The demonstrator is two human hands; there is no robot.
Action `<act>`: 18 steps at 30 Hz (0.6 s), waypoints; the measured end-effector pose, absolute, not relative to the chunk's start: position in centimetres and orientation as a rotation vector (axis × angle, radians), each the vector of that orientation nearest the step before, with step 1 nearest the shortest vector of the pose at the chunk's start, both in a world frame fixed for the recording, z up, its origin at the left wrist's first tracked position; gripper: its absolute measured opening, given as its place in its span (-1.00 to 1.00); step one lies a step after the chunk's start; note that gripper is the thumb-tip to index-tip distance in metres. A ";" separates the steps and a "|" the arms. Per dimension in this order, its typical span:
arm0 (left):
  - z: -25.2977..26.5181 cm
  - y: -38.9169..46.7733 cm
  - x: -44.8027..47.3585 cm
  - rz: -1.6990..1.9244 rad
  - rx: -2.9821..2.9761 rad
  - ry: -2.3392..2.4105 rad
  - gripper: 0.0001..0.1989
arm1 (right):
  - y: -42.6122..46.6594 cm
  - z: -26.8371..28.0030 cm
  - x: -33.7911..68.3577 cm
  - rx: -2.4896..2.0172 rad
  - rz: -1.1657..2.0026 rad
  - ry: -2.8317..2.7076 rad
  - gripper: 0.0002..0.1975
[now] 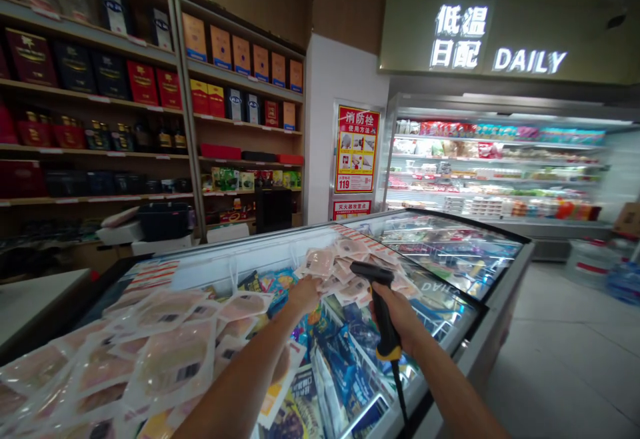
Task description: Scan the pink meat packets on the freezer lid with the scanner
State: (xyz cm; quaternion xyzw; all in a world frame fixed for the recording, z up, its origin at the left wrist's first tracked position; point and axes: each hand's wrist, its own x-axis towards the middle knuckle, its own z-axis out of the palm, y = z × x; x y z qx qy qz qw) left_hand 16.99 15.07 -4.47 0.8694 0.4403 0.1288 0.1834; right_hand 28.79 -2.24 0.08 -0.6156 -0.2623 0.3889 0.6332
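Note:
My right hand [401,317] is wrapped round the handle of a black and yellow barcode scanner [384,312]. A cable hangs from the scanner's base, and its head points left over the freezer. My left hand [304,292] reaches to a clear sealed food package [319,261] with pale pink contents; its fingers pinch the near edge and are partly hidden. More such packages [350,286] lie heaped behind the scanner. A larger pile of sealed packages [170,352] spreads at the left, beside my left forearm.
The chest freezer [500,352] holds several blue bags [345,359] in wire baskets below the packages. A sliding glass lid [435,299] covers its right part. Shelves of boxed goods [240,52] stand behind at left, a lit chiller [495,172] at back right. Large water bottles [625,282] stand on the floor.

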 end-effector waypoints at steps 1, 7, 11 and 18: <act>-4.4 15.1 16.8 0.391 2.386 1.252 -0.70 | -2.2 0.1 28.6 -1.405 0.894 -0.607 -0.71; -3.6 16.7 17.7 0.674 1.793 1.342 -0.70 | -2.5 -0.1 28.5 -1.373 0.886 -0.653 -0.70; -3.3 17.7 19.6 0.807 1.394 1.298 -0.69 | -2.7 -0.5 29.4 -1.371 0.869 -0.651 -0.72; -3.5 18.5 21.4 0.905 1.141 1.305 -0.70 | -2.3 -1.2 29.9 -1.363 0.876 -0.652 -0.71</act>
